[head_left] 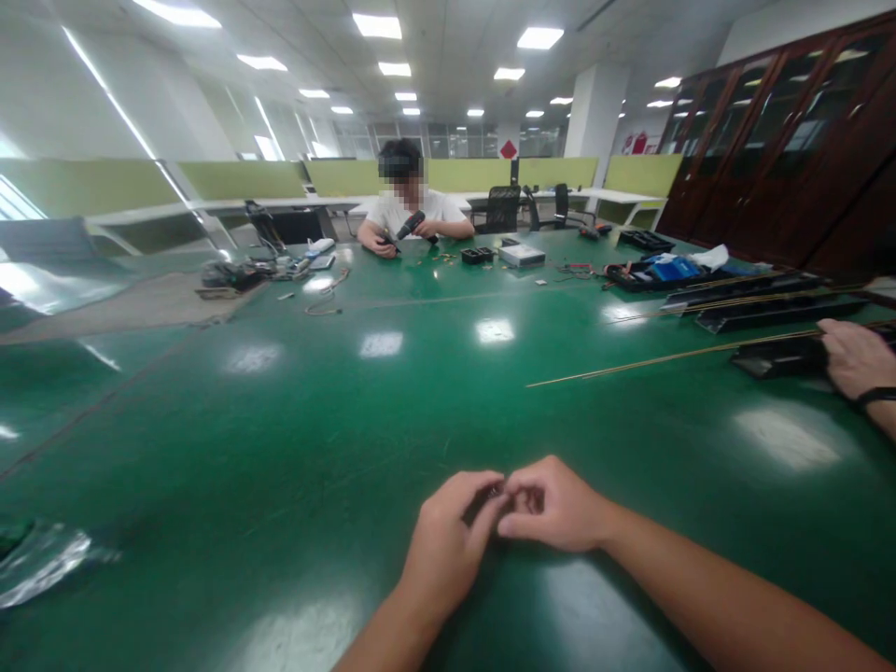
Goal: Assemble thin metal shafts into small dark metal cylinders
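My left hand (448, 537) and my right hand (553, 504) meet just above the green table (294, 439) near its front edge. Both hands are curled, fingertips pinched together around something very small and dark that I cannot make out. The two thumbs and forefingers touch each other at the middle. Nothing else lies on the table right around my hands.
Another person's hand (858, 359) with a dark wristband rests at the right edge on a black tray (777, 355). Long thin rods (672, 356) and black trays lie at the right. A person (413, 215) sits across holding a tool. A plastic bag (42, 560) lies left.
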Tool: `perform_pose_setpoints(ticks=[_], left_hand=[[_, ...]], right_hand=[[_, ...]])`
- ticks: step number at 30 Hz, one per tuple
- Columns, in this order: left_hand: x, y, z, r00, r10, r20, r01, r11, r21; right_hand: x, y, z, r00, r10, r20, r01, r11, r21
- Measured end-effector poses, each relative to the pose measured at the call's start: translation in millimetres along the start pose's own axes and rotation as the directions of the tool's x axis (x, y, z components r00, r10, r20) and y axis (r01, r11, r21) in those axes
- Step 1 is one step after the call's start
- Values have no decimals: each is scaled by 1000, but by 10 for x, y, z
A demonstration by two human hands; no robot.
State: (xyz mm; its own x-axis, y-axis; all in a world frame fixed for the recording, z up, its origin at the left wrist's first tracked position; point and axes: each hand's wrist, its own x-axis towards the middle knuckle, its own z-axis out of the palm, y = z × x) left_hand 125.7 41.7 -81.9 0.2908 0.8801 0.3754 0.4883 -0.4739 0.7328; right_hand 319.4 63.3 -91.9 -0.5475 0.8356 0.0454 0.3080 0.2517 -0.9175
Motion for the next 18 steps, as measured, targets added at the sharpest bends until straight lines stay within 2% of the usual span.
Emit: perform_pose_setpoints(ticks=[7,14,16,18], left_hand=[[-3,-53,-4,999,37,-14,-37,999,-8],[91,33,43,993,85,-85,-86,996,-12],[113,92,-4,987,83,-135,-83,997,6],[75,172,-155,974,65,-216,-58,998,37]], right_hand=[[23,11,36,999,13,-30,-13,1000,15],[66,27,-5,998,-56,-14,56,998,-15],[82,50,-37,998,-61,-22,60,998,-9],[99,70,-64,997,-55,-46,57,998,30]])
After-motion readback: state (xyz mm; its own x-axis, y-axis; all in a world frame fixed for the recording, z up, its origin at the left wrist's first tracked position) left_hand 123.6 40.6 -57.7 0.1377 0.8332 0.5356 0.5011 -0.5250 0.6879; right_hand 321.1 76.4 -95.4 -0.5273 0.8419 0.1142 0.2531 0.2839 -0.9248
